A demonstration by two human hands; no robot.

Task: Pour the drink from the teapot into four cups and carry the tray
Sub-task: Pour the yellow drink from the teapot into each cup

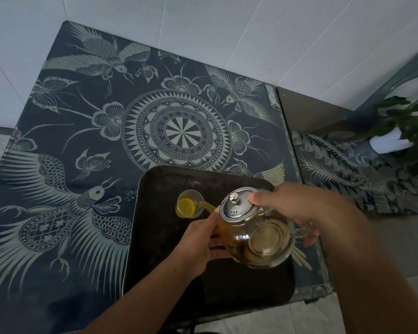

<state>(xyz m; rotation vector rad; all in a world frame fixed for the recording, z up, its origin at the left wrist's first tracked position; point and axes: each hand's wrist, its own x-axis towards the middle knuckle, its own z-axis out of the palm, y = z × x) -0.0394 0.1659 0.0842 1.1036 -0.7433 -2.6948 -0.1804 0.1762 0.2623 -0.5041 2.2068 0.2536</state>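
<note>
Gripping the tilted glass teapot (263,237) by its handle with the right hand (299,208), one fingertip pressing the steel lid (237,206). Steadying the pot's left side with the left hand (198,239), forefinger straight, other fingers seemingly tucked beneath. Pouring yellow drink into a small glass cup (190,206) standing far-left on the black tray (152,232).

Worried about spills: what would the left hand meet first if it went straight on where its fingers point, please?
The teapot; the left hand seems to touch its glass side, though depth is unclear.
</note>
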